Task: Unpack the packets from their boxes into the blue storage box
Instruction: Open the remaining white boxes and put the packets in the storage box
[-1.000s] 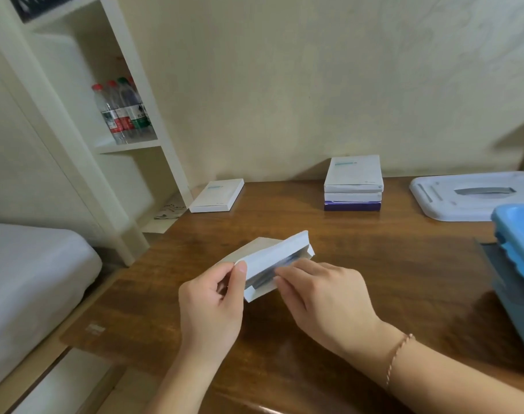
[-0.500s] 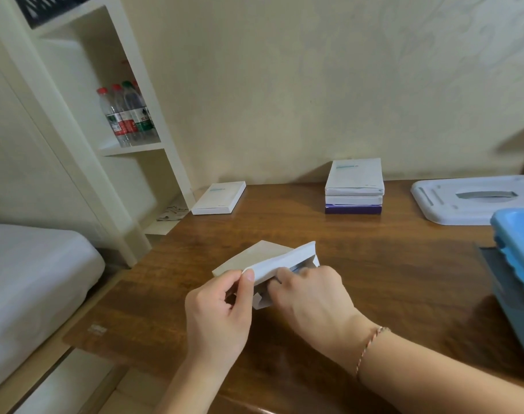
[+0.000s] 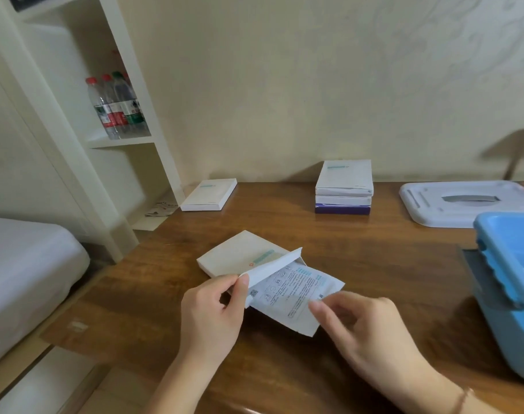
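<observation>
Open box [image 3: 242, 256]: lying on the table [image 3: 389, 258], left of the blue storage box [image 3: 505, 282]. Left hand [image 3: 215, 312] is pinching its raised flap. Right hand [image 3: 365, 330] is pinching a printed packet [image 3: 296, 294], part-way out of the box mouth.

Wooden table [image 3: 389, 264] bears boxes [image 3: 343, 186], white lid [image 3: 464, 203], blue storage box [image 3: 505, 282]

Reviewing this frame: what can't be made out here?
All in the head view:
- Blue storage box: cut off by the right edge, contents mostly unseen.
- Packet: print too small to read.
- Right hand: motion-blurred, grip on packet unclear.
- Open box: remaining contents hidden by its flap.
</observation>
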A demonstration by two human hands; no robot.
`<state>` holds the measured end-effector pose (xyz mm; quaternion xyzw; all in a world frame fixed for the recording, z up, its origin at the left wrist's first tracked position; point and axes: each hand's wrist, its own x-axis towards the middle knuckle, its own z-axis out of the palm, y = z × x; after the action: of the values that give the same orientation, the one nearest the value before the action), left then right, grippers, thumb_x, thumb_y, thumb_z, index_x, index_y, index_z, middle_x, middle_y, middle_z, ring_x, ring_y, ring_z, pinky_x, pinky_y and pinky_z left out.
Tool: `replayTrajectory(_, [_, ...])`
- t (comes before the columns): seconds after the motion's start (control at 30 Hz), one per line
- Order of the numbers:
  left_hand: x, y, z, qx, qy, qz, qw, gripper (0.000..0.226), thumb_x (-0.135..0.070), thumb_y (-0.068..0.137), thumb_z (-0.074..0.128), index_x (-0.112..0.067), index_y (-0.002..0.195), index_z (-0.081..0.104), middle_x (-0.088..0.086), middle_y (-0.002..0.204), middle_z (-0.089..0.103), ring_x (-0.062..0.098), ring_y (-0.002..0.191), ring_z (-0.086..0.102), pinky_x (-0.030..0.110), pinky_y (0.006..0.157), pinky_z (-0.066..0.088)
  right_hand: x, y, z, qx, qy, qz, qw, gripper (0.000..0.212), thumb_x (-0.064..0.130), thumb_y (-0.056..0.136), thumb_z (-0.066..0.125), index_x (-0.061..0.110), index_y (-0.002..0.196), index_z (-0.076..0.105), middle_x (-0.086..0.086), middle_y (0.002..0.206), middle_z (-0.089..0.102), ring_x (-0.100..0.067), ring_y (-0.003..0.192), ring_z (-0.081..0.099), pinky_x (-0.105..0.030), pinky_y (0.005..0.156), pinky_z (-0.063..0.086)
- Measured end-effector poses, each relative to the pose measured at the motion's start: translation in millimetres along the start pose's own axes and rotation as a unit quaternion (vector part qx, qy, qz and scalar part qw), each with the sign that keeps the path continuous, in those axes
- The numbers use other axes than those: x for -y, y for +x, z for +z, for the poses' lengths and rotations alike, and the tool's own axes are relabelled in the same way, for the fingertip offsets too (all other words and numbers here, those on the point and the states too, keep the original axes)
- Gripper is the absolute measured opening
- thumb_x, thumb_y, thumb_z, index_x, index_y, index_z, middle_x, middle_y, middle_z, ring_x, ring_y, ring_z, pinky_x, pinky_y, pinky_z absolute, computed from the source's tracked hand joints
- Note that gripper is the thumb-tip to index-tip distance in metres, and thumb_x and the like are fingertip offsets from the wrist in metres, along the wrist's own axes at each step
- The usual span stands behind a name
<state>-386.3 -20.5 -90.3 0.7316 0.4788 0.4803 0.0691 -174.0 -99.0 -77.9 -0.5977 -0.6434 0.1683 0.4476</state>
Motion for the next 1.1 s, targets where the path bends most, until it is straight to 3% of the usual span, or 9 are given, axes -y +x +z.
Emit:
replayTrajectory(0.1, [-1,-4,6,0.044,0.036,-0.004,0.998,0.028,-0.046,0.088,0.060,-0.023,0.088,0.077,-0.003,0.104,0.075,-0.012,0.073,0.061,0.006,0.050,0.050,-9,2,0,-0.045,0.127,0.175,0.975,0.013,0.026,0.077,0.081,0.022,0.068,0.073,0.012,0.064,0.072,-0.011,0.052,0.068,-0.028,0.057,0.058])
replayTrajectory(0.3, [-10,-9,7,0.133,0.105,0.034,0.985,0.035,-0.053,0.082,0.058,-0.032,0.104,0.075,-0.014,0.113,0.071,-0.018,0.082,0.053,-0.002,0.070,0.041,-16,-9,-20,-0.141,0.163,0.214,0.953,0.023,0.018,0.076,0.081,0.038,0.077,0.071,0.010,0.070,0.074,-0.006,0.064,0.071,-0.038,0.059,0.061])
replayTrajectory(0.47, [-45,-22,24,0.193,0.169,0.153,0.954,0.082,-0.080,0.071,0.052,-0.031,0.137,0.050,-0.015,0.142,0.052,0.005,0.131,0.044,0.032,0.107,0.035,-11,-7,-29,-0.134,0.231,0.213,0.940,0.019,0.016,0.078,0.080,0.033,0.078,0.072,0.004,0.075,0.076,-0.011,0.072,0.074,-0.038,0.061,0.060])
replayTrajectory(0.6, [-79,-15,42,0.134,0.083,0.207,0.965,0.049,-0.047,0.079,0.071,-0.021,0.121,0.067,-0.008,0.114,0.072,0.010,0.099,0.069,0.023,0.088,0.053,10,-8,-39,-0.121,0.253,0.111,0.954,0.023,0.018,0.078,0.079,0.039,0.081,0.073,0.010,0.077,0.076,-0.005,0.074,0.073,-0.018,0.058,0.057])
replayTrajectory(0.7, [-105,-2,35,0.042,-0.086,-0.004,0.995,0.020,-0.047,0.086,0.068,-0.029,0.090,0.073,-0.027,0.082,0.070,0.008,0.080,0.071,0.009,0.061,0.053,24,-22,-51,-0.140,0.253,-0.010,0.957,0.022,0.031,0.080,0.075,0.036,0.101,0.070,0.005,0.084,0.076,-0.014,0.074,0.074,-0.020,0.064,0.057])
replayTrajectory(0.8, [-126,10,25,0.042,-0.361,-0.278,0.889,0.029,-0.053,0.061,0.076,-0.043,0.087,0.068,-0.028,0.085,0.068,-0.007,0.087,0.065,0.013,0.054,0.053,23,-42,-68,-0.243,0.059,-0.124,0.960,0.017,0.023,0.083,0.072,0.033,0.096,0.070,0.009,0.088,0.069,-0.010,0.071,0.067,-0.014,0.064,0.051])
replayTrajectory(0.9, [-143,17,16,0.083,-0.543,-0.367,0.751,0.035,-0.040,0.053,0.081,-0.048,0.086,0.073,-0.008,0.090,0.075,0.007,0.083,0.073,0.033,0.061,0.060,22,-55,-88,-0.271,-0.058,-0.136,0.951,0.023,0.046,0.079,0.065,0.044,0.102,0.062,0.019,0.109,0.058,0.000,0.090,0.060,-0.006,0.076,0.046])
replayTrajectory(1.0, [-162,16,20,0.129,-0.588,-0.378,0.703,0.052,-0.031,0.051,0.083,-0.037,0.102,0.074,0.004,0.101,0.075,0.023,0.088,0.074,0.048,0.074,0.060,31,-56,-102,-0.214,0.081,-0.028,0.973,0.060,0.078,0.060,0.068,0.054,0.113,0.055,0.021,0.115,0.058,-0.013,0.100,0.064,-0.017,0.074,0.055])
replayTrajectory(1.1, [-187,11,29,0.147,-0.596,-0.351,0.708,0.061,-0.011,0.042,0.087,-0.032,0.098,0.077,0.006,0.102,0.076,0.026,0.089,0.074,0.046,0.072,0.060,33,-59,-117,-0.150,0.330,0.061,0.930,0.071,0.069,0.045,0.083,0.052,0.110,0.059,0.001,0.095,0.075,-0.027,0.074,0.073,-0.032,0.059,0.059])
